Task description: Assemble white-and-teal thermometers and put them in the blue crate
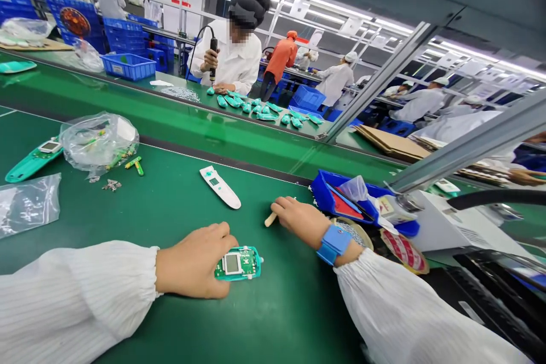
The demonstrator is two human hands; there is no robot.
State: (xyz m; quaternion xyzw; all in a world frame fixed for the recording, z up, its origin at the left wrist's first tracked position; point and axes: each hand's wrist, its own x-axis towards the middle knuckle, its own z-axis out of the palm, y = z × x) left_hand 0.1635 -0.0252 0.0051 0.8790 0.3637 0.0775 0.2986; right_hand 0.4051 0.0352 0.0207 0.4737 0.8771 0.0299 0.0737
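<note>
My left hand [198, 261] is closed around a teal device housing that carries a green circuit board [247, 260] with a small square display. Its far end pokes out past my fingers, low over the green mat. My right hand [298, 217], with a blue wrist strap [335, 243], grips a short tan stick [270, 219] that looks wooden; part of it is hidden by the fingers. Between and beyond both hands lies a white casing cover [220, 186] with a window cut in it.
A clear bag [100, 142] with green-yellow parts, small metal pieces [111, 185] and another teal housing [32, 165] lie at left. To the right stand a blue tray [341, 199] and a bowl [354, 230]. A co-worker [232, 57] holds a screwdriver across the green divider [213, 131].
</note>
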